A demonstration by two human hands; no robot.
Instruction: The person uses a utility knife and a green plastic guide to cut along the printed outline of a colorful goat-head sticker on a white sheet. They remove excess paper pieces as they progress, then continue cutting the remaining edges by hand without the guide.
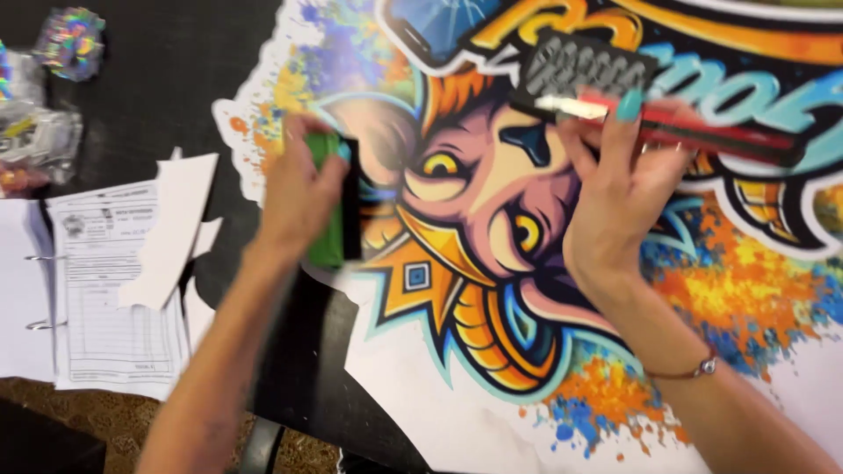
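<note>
graphic sheet (492, 263): big colourful creature print, flat on the dark table (158, 79); could crease or lift if dragged sideways.
left hand (294, 189): clenched round a green squeegee (327, 211), its black edge on the print's left margin; a tilted edge may scratch the ink.
right hand (615, 189): pinching a red pen-like tool (702, 132) near a small dark sticker (584, 70); the tip may mark the print.
binder papers (105, 290): well apart, far left.
</note>
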